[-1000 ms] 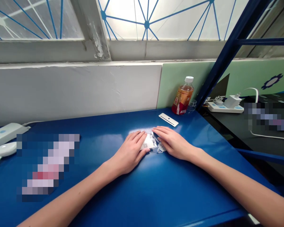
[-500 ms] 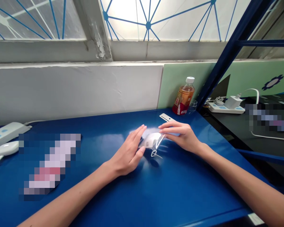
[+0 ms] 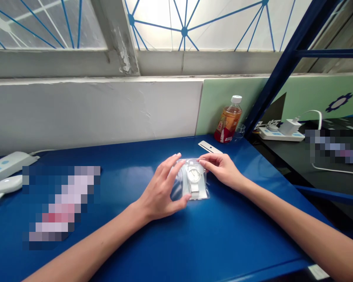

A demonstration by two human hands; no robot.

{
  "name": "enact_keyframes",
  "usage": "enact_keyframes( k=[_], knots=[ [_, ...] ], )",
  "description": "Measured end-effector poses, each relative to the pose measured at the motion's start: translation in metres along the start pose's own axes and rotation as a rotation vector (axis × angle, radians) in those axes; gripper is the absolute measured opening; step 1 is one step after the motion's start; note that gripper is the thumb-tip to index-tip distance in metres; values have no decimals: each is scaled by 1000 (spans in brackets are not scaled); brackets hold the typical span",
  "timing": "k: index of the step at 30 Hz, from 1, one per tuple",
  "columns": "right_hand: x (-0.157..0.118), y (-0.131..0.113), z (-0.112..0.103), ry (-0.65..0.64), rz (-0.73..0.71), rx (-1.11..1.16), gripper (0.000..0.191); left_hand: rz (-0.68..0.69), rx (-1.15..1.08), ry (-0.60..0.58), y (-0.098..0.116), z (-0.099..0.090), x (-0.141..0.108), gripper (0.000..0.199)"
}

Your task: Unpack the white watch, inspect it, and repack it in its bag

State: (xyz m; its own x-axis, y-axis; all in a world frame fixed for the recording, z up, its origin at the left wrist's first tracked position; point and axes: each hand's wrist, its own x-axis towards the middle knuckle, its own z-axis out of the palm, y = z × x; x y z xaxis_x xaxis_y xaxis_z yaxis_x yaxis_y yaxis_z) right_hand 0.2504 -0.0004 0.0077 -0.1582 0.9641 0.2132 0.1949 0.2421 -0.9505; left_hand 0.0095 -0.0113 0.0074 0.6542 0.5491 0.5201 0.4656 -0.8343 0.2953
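One watch (image 3: 193, 174), face up in a clear bag (image 3: 204, 187) on the blue desk (image 3: 223, 231). Right hand (image 3: 223, 166) has the bag's far right corner pinched; left hand (image 3: 162, 192) is spread loosely over the left edge, can't tell if it's touching. Looks like the positioning step to me, so the next move probably wants a light touch. Card (image 3: 208, 146) and bottle (image 3: 228, 123) sit far right.
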Motion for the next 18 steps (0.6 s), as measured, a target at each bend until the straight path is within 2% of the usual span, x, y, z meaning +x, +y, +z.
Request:
enact_keyframes(
  k=[2,5,9,12,15,18],
  knots=[
    [-1,4,3,-18,12,-16,27,21,39,-91,1,1,2,85],
    [-3,10,4,-31,-36,-154,27,-34,66,-221,0,4,4,87],
    [-8,10,2,-34,-314,-538,24,-88,72,-299,-2,5,5,85],
    [-11,4,-3,-220,-461,-715,40,-113,88,-333,-2,6,5,86],
    [-14,-2,-5,-430,-434,-810,63,-134,87,-374,-2,6,5,85],
    [-18,-2,-5,-532,-383,-860,78,-150,82,-405,-1,6,5,84]
  ],
)
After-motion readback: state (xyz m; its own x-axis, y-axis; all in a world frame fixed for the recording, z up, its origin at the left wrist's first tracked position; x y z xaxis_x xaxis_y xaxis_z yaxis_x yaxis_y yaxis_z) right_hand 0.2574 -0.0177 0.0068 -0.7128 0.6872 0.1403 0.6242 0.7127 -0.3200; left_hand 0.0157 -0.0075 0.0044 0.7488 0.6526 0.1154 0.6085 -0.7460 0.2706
